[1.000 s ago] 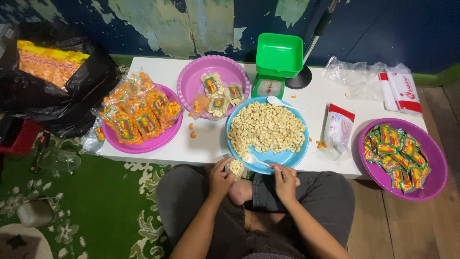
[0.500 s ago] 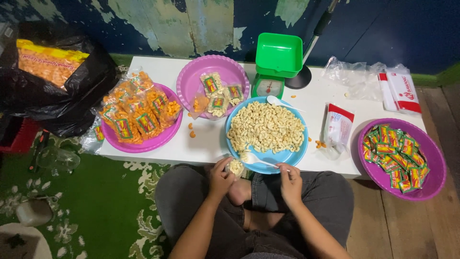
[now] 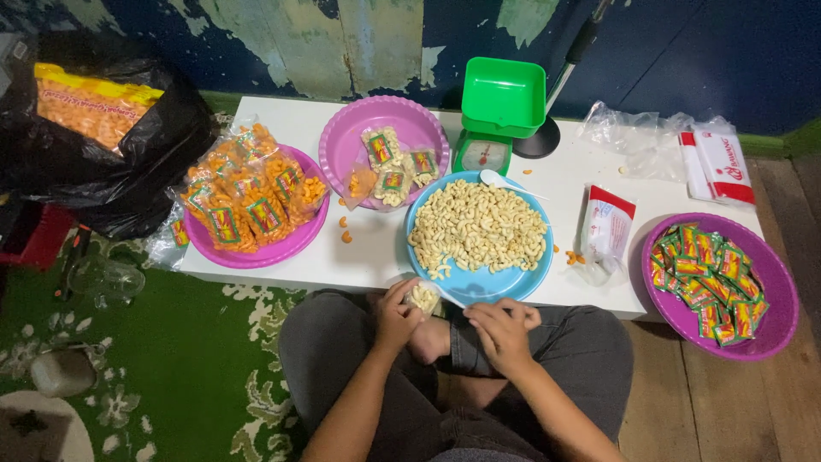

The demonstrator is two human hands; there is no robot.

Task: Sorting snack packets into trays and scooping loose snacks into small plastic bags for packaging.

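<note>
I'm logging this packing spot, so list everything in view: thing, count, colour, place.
table: one, white, by the wall.
blue plate: one, table centre, heaped with pale snacks.
pink basins: three; left with orange packets, middle with a few packets, right with green-red sachets.
scale: one, green, behind the plate.
spare spoon: one, white, plate's far rim.
black sack: one, far left, orange snacks inside.
small bag: one, clear, partly filled, in the left hand.
spoon: one, white, in the right hand.
</note>
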